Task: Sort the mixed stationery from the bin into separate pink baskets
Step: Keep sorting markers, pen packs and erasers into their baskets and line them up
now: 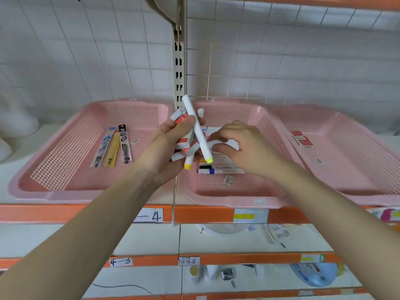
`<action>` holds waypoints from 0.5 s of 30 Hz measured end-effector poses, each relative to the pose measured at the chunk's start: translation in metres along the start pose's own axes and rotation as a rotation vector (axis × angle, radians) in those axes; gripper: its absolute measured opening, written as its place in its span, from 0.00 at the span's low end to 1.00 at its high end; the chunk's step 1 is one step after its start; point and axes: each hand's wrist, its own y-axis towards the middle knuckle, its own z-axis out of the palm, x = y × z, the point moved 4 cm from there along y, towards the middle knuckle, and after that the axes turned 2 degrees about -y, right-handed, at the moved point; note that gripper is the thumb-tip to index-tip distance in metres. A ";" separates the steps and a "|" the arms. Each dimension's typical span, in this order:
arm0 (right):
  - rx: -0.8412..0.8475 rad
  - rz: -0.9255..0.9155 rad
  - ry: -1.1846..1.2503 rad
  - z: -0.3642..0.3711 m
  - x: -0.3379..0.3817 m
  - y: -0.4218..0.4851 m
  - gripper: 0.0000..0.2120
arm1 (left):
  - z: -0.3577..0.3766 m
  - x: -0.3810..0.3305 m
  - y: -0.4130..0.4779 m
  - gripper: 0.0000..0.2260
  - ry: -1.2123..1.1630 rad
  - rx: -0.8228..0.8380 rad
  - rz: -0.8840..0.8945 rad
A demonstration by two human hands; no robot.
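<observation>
Bundle of white yellow-tipped plastic markers (198, 131) and red-white boxes (184, 140) gripped in left hand (171, 148); white pen (216, 142) pinched by right hand (244, 146) over middle pink mesh basket (238, 200).

A glossy white tiled wall (86, 50) fills the far side, split by a beige slotted metal upright (179, 61). Nearer, white shelf boards (238, 239) with orange front edges (205, 214) descend in tiers.

Shelf (205, 213) carries 3 baskets abreast. Left basket (54, 192): 3 packs (112, 147). Middle basket (227, 201): pens (220, 167) under right hand (244, 146); left hand (166, 148) with markers (198, 131) over its left rim. Right basket (337, 120): boxes (302, 138), back-left.
</observation>
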 end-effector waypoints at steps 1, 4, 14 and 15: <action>0.002 -0.008 -0.003 0.000 -0.002 -0.001 0.08 | -0.002 -0.001 0.000 0.08 0.012 -0.008 -0.005; 0.035 0.018 -0.010 0.000 -0.010 -0.004 0.08 | -0.009 -0.003 0.001 0.12 0.027 -0.028 -0.034; 0.294 0.244 -0.160 0.002 -0.043 -0.023 0.09 | -0.034 -0.019 0.009 0.10 0.187 -0.253 0.030; 0.336 0.266 -0.181 0.005 -0.043 -0.024 0.10 | -0.034 -0.019 0.009 0.10 0.196 -0.260 0.031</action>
